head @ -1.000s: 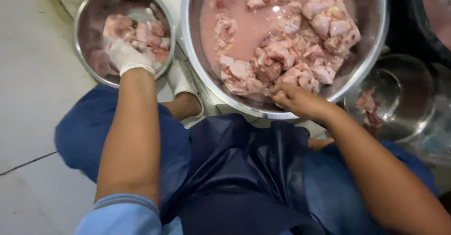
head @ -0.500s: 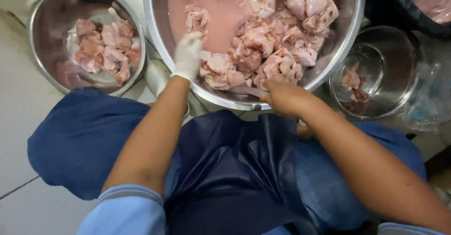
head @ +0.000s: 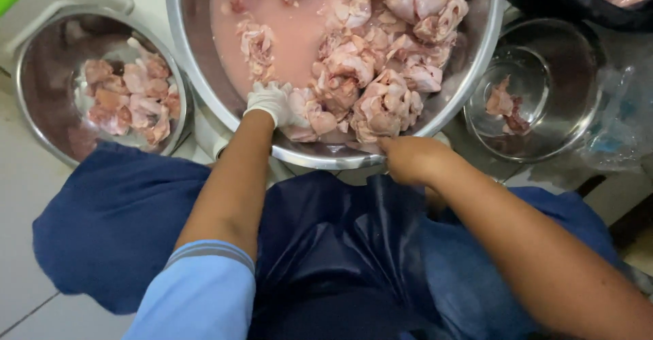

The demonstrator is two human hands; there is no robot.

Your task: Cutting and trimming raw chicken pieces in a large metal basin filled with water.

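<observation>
The gloved left hand [head: 271, 102] closes on a raw pale-pink chicken piece [head: 307, 117] at the near edge of the large steel basin [head: 183, 47]. The bare right hand [head: 408, 158], curled, steadies the rim beside it. A firm, full-fingered grip would suit the slippery meat.

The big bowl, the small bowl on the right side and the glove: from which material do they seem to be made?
Big bowl: probably stainless steel; grey, shiny, with bright reflections on its rim.
Small right bowl: also looks like polished metal, mirror-like inside, though a clear inner part could be glass.
Glove on the left hand: thin white, wrinkled and matte, likely latex or plastic film; it touches raw meat pieces.
</observation>
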